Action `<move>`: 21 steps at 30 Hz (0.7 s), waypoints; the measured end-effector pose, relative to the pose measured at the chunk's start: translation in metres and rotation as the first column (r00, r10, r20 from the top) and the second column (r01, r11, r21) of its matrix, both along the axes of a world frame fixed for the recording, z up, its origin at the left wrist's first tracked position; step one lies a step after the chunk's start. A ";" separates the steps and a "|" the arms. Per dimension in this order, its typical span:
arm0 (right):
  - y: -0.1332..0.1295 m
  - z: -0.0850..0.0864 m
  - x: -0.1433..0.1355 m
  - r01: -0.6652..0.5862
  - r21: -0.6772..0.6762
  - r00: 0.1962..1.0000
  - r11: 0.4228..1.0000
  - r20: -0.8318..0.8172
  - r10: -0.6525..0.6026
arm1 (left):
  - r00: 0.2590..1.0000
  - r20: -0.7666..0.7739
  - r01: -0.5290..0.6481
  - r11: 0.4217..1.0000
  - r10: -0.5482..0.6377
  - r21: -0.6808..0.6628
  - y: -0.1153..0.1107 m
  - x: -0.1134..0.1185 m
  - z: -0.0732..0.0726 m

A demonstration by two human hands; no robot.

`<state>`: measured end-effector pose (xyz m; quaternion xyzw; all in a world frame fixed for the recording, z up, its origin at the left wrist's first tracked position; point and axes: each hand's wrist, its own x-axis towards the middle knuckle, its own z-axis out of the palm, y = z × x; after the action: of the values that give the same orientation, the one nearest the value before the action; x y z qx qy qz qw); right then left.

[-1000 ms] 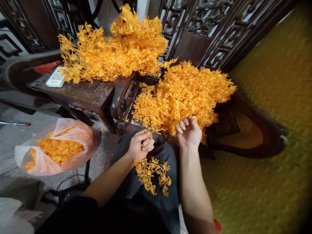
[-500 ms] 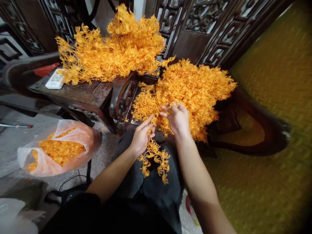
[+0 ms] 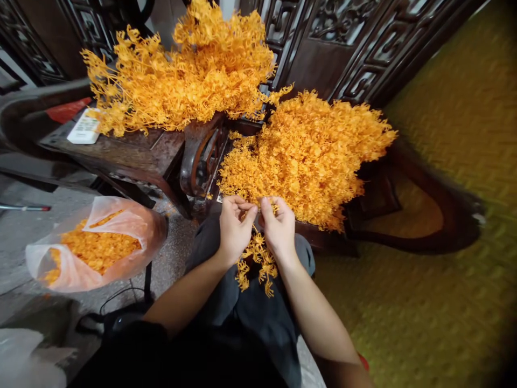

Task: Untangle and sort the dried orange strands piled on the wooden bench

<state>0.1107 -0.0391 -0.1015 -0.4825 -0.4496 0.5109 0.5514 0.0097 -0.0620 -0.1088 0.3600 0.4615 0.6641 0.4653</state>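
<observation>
A strand of orange plastic flower pieces (image 3: 254,250) dangles over my lap from between my hands. My left hand (image 3: 237,226) pinches the upper end of it with thumb and index finger. Close beside it, my right hand (image 3: 278,223) is closed in a pinch, with a bit of orange plastic showing among its fingers. The two thumbs almost meet. Just beyond my hands a big heap of the same orange pieces (image 3: 319,156) covers the seat of a dark wooden chair. The exact join between the fingers is hidden.
Another orange heap (image 3: 189,75) lies on a dark wooden side table (image 3: 133,153), near a white labelled box (image 3: 84,129). On the floor at left stands a translucent bag (image 3: 151,229) holding orange pieces. The chair's curved armrest (image 3: 456,231) is at right.
My right hand has come down and left from the heap to meet my left hand. The left hand has turned, and the dangling strand hangs slightly higher.
</observation>
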 end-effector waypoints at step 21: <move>0.192 0.111 0.081 -0.173 0.336 0.530 0.926 0.824 -0.200 | 0.925 0.303 0.249 0.968 -0.230 -0.022 -0.002 -0.009 -0.003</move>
<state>0.1917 0.1533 0.0092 -0.5567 -0.7455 0.1112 0.3492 0.0009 -0.0636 -0.1114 0.2952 0.3585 0.6346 0.6177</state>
